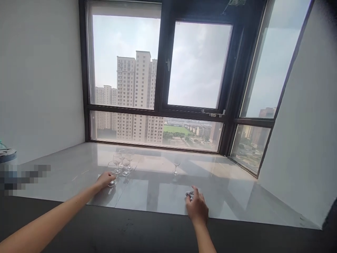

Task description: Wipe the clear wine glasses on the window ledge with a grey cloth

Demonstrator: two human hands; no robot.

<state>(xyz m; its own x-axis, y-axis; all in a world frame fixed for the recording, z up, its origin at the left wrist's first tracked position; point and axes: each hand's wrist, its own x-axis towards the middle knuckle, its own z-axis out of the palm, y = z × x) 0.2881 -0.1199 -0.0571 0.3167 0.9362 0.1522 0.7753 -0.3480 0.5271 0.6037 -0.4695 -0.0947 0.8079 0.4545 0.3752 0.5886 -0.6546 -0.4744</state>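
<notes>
On the left of the glossy sill, my left hand (pixel 105 180) is closed on the stem of a stemmed wine glass (pixel 113 165), low down near its foot. The glass stands upright, its base at the surface. Just behind it, several more clear stemmed glasses (pixel 126 165) are grouped close together. Apart from them, right of the middle, stands a single stemmed glass (pixel 176 167). My right hand (pixel 197 208) is nearer the front edge, with its fingers closed around a small crumpled grey-white cloth (pixel 189 194).
The shiny stone window sill (pixel 147 196) ends at a front edge above a dark wall. Behind it rises a dark-framed window (pixel 158 112) with a handle. At the far left is part of a white and blue container (pixel 7 156). White walls flank both sides.
</notes>
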